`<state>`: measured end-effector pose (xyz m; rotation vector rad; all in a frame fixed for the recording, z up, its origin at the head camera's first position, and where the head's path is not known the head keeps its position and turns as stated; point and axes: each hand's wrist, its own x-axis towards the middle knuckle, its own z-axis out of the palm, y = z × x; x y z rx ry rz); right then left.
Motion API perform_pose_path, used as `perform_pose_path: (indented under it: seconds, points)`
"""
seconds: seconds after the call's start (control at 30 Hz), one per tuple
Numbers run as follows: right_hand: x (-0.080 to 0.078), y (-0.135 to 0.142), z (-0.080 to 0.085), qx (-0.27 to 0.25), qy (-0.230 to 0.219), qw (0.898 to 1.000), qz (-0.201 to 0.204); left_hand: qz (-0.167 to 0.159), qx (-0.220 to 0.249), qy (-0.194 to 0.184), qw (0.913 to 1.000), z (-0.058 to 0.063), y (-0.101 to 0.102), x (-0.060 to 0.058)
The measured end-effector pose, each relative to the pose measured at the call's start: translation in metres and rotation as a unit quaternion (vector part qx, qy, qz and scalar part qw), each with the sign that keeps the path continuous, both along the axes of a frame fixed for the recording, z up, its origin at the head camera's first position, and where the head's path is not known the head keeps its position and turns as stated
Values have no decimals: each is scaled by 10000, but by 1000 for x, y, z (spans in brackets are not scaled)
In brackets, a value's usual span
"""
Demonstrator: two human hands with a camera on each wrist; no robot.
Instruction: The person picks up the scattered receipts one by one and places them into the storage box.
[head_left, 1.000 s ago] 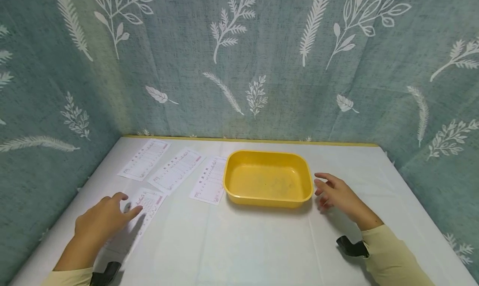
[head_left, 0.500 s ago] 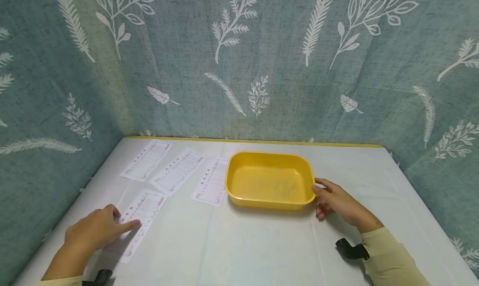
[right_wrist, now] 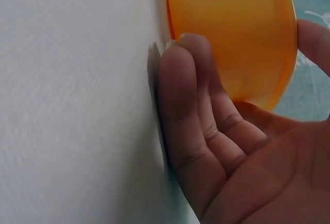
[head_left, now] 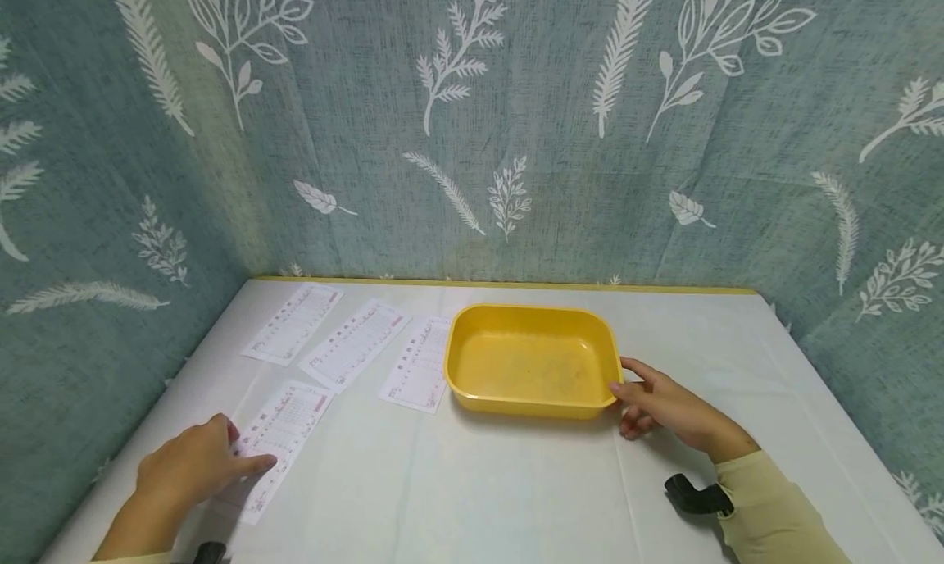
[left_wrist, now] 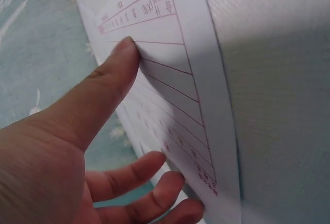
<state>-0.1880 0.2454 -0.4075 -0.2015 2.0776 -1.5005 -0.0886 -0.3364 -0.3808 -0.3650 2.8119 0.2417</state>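
At glossy, rounded tub [head_left: 533, 363] — right hand [head_left: 667, 404] | over printed paper [head_left: 292, 425] — left hand [head_left: 193, 463]

I am looking into a booth-like enclosure: teal fabric [head_left: 560, 220] printed with white leaves rises behind the white tabletop [head_left: 509, 490] and along its left and right sides. Whether home, office or lab surrounds it, I cannot tell.

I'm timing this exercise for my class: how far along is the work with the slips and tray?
Done: nothing that shows; the yellow tray looks empty. In hand: the right hand grips the tray's right end, and the left hand has its thumb over the nearest slip. To do: probably the three farther slips, which neither hand touches.
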Motion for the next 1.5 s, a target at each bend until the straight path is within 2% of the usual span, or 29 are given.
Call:
perform_pose_path:
  seconds: [0.27, 0.43, 0.63, 0.93, 1.23, 1.5]
  points:
    - [1, 9, -5, -218, -200, 9984, 481, 31, 18, 72, 10000, 0, -1, 4]
    - [0, 11, -4, -232, -204, 9980, 555, -37, 33, 121, 9999, 3, 0, 4]
    - [-1, 14, -1, -197, -92, 9975, 679, 13, 108, 7, 9999, 7, 1, 2]
    - [-5, 16, -3, -195, -30, 9977, 649, -63, 36, 133, 9999, 8, 1, 1]
    - [-8, 13, -5, -116, 9, 9975, 697, -37, 177, -32, 9998, 1, -1, -2]
    - [-12, 12, -8, -43, -36, 9980, 636, -48, 496, -177, 9986, -4, -3, -4]
